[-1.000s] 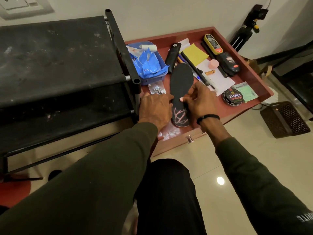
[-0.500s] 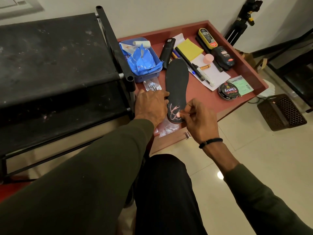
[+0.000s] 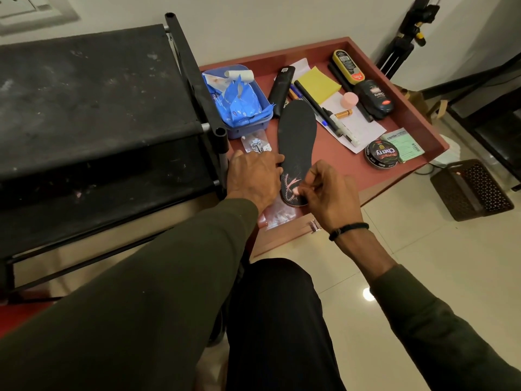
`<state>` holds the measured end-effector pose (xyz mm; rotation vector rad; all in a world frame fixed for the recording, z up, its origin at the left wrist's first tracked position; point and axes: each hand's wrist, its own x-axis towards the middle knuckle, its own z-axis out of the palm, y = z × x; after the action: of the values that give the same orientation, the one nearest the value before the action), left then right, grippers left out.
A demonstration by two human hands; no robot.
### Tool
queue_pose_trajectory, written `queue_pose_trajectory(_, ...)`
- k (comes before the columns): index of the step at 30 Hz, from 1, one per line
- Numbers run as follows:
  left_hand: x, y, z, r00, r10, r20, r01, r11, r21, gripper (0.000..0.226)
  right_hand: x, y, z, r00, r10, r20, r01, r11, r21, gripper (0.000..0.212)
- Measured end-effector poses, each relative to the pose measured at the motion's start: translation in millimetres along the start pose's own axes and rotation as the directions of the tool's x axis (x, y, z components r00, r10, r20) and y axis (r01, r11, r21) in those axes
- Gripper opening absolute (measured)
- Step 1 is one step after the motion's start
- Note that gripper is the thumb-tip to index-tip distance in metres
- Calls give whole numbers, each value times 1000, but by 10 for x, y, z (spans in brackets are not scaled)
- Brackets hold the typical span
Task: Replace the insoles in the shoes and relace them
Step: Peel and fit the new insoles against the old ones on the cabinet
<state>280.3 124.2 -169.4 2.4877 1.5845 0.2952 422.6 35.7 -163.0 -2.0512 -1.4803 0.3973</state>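
Observation:
A black insole (image 3: 297, 136) with a pink print at its heel lies lengthwise in an open reddish drawer (image 3: 417, 117), toe pointing away. My left hand (image 3: 253, 176) rests at the insole's left edge near the heel, fingers bent against it. My right hand (image 3: 327, 190) has curled fingers, with thumb and fingertips pinching the heel's right edge over the pink print. No shoes or laces are in view.
The drawer also holds a blue tray (image 3: 262, 119) of blue packets, pens, yellow paper (image 3: 318, 84), a shoe polish tin (image 3: 381, 153), polish bottles and a small plastic bag (image 3: 255, 141). A black shoe rack (image 3: 93, 108) stands left. A brown basket (image 3: 470, 189) sits on the tiled floor.
My right hand slid back from the insole's middle to its heel. The left hand stays at the left edge. The insole stays in the drawer.

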Motion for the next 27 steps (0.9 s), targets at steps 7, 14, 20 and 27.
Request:
queue_pose_trajectory(7,22,-10,4,1000,-1,19,1,1000,11,36,565,-146,121,999,36,-23,-38,996,-81,23)
queue_pose_trajectory(14,30,-8,7,1000,-5,23,5,1000,10,35,507,-159,110,999,-33,-1,33,993,-111,23)
queue_pose_trajectory(20,15,-4,-6,1000,-6,10,6,1000,-30,34,-17,-79,121,994,-108,29,110,993,-40,24)
queue_pose_trajectory(27,17,-4,7,1000,8,17,-7,1000,-21,35,-160,-33,98,994,-103,46,103,995,-1,28)
